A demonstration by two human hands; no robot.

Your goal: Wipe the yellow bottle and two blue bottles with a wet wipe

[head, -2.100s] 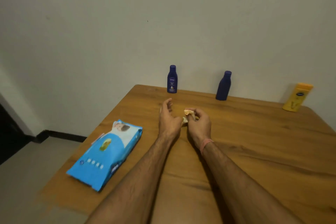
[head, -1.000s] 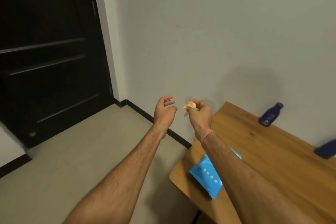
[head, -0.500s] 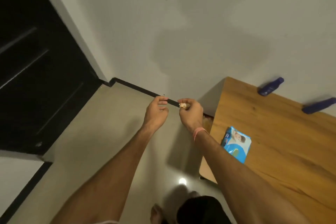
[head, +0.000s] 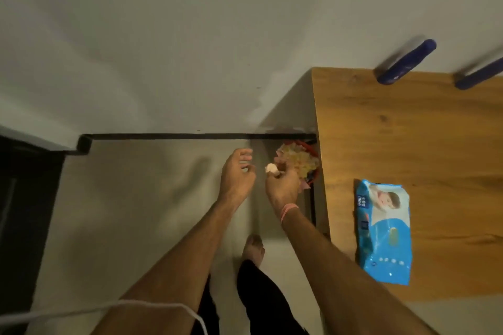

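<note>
Grey floor beside wooden table, right hand pinching balled-up wipe over bin of scraps, left hand hanging empty with loose fingers, two blue bottles standing at table's far edge, wipes pack lying nearer.

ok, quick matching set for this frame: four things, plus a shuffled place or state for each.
Things:
1. right hand
2. left hand
3. wipes pack
4. bin

Places/states:
A. flat on the table
B. on the floor beside the table, full of crumpled scraps
C. pinches a balled wipe
D. fingers loose, holds nothing

Pairs: 1-C, 2-D, 3-A, 4-B
</note>
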